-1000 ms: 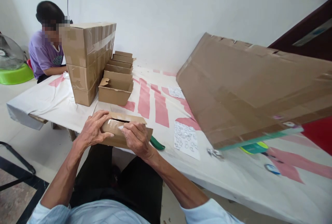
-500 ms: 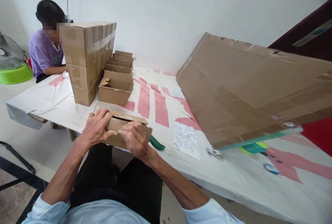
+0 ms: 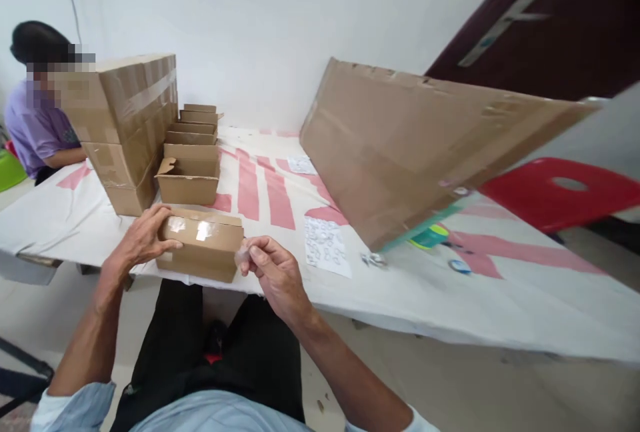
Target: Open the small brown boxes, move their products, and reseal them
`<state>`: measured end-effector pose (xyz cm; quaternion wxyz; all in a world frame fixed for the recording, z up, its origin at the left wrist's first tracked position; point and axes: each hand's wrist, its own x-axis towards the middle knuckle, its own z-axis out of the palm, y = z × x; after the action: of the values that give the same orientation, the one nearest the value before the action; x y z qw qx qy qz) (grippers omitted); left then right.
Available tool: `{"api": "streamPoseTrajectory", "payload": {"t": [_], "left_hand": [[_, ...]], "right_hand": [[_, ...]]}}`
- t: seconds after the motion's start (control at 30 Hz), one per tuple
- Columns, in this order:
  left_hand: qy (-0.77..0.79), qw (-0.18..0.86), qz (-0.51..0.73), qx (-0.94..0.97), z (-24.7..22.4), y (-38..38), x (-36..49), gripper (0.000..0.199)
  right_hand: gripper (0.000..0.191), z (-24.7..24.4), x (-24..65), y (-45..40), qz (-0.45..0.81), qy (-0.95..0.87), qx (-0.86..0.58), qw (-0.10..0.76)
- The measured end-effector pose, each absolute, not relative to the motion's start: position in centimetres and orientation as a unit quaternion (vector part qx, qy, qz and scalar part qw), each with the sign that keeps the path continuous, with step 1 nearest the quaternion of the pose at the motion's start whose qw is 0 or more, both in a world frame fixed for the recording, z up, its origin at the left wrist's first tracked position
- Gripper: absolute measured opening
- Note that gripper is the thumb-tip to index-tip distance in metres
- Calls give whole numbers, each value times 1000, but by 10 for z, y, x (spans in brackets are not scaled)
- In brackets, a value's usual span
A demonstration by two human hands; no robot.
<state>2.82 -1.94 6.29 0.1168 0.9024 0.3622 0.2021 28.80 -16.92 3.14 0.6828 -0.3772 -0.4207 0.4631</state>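
A small cardboard box (image 3: 200, 251) lies at the table's near edge, its top flat with shiny patches of clear tape (image 3: 204, 229). My left hand (image 3: 144, 240) grips the box's left end, thumb along the front and fingers over the top. Just off the right end, my right hand (image 3: 275, 272) pinches a crumpled, see-through scrap (image 3: 243, 257) that looks like clear tape. Behind my left hand stand open cardboard boxes (image 3: 189, 189) in a row.
Taped cartons (image 3: 131, 119) are stacked at the left, with a person (image 3: 37, 119) in purple behind them. A large cardboard sheet (image 3: 400, 145) leans at the right. Printed paper (image 3: 325, 245), scissors-like metal (image 3: 374, 259) and a tape roll (image 3: 459, 267) lie on the cloth-covered table (image 3: 425, 312).
The view has swung right. The box's gaping top is now flat, with tape patches showing. My right hand has left the box front and holds a clear scrap; the green handle is out of sight.
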Motion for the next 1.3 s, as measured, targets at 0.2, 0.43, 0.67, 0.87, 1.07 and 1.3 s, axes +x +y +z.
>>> {"api": "streamPoseTrajectory", "payload": {"t": [0.2,0.43,0.67,0.87,1.07,1.3], "left_hand": [[374,28,183,909,74,-16,17,57],[310,-74,303,898,106,-57,82,55],[114,105,231,960,85,-68,285,27],[100,152,57,982,43,-57,461,29],[168,136,8,976,9,-72,559,31],[267,134,-4,954,-24,-83,604,33]], "right_hand": [[31,6,332,-185,395,-382,-419,723],[28,-39,424,-220,248,-310,-535,746],[36,-81,467,-262,214,-168,-528,805],[40,-120,475,-301,196,-81,-512,832],[49,-145,477,-328,206,3,-495,844],[46,-151,479,-340,204,21,-484,851]]}}
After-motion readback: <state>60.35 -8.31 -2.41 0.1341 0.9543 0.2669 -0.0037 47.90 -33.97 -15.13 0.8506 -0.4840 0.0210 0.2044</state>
